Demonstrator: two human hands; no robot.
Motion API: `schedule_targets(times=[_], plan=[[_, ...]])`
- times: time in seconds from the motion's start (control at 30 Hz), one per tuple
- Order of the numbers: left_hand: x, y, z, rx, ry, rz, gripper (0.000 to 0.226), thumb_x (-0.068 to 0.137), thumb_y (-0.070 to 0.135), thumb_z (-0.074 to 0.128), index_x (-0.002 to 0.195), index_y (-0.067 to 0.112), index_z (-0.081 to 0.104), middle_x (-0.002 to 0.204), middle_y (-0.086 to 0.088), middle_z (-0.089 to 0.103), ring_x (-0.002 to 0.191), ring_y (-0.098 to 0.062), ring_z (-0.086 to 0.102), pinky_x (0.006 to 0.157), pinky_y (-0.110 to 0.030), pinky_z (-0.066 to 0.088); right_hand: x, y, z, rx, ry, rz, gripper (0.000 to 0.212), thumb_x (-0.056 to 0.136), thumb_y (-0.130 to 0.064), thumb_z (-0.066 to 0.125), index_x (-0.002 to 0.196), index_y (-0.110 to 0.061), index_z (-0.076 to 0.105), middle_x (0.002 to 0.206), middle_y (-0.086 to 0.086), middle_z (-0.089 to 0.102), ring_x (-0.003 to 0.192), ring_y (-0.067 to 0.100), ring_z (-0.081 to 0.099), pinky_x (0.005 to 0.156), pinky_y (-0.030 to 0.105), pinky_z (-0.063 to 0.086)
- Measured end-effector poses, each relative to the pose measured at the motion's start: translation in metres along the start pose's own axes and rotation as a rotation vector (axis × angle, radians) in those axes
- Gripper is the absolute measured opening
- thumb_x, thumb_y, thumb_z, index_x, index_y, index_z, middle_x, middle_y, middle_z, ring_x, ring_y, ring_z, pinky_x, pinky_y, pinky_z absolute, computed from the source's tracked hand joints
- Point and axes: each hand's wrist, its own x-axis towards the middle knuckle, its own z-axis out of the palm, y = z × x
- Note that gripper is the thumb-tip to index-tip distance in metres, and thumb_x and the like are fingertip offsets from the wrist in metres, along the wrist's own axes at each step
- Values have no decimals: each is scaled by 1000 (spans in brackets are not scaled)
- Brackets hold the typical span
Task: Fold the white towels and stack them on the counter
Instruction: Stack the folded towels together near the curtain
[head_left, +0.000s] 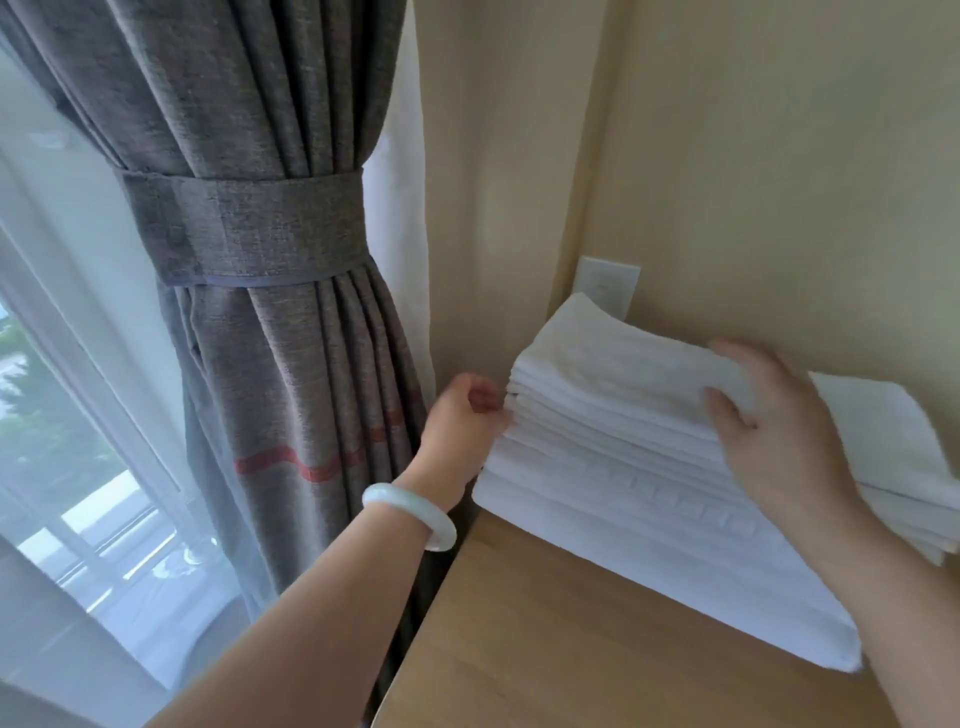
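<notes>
White towels (597, 400), left hand (464, 415) pinching their edge; right hand (769, 436) flat on top

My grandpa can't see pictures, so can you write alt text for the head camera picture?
A person's two hands hold a stack of folded white towels on a wooden counter: the left hand pinches its left edge, the right hand rests on top. A tied-back grey curtain hangs by a window to the left.

Home room — tied curtain (244, 228), window (78, 415)
</notes>
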Motion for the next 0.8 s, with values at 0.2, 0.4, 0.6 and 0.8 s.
schedule_targets(times=[0.2,0.4,0.6,0.8], plan=[[22,7,13,87,-173,-320,36,90,2,64,124,-4,52,118,-22,63,95,-29,64,97,-46,53,-112,64,-37,783,331,1088,26,92,10,45,76,-8,51,77,14,50,60,18,54,38,15,46],[20,12,16,-43,-165,-384,32,91,10,66,119,-5,59,119,-21,63,107,-34,63,74,-37,61,-127,90,-36,1188,416,1231,4,94,-1,55,90,0,55,89,15,57,84,22,61,66,27,60],[16,17,14,-158,-163,-385,37,90,11,68,123,0,56,121,-19,63,106,-34,64,67,-38,61,-115,84,-57,1164,276,1144,26,89,-15,67,106,2,58,96,16,61,89,25,65,65,28,61],[7,17,19,-302,-140,-443,12,89,0,65,101,0,63,110,-18,65,100,-30,64,79,-37,59,-90,81,-76,911,192,1181,23,85,-15,72,98,1,61,89,13,57,81,24,60,75,34,58]])
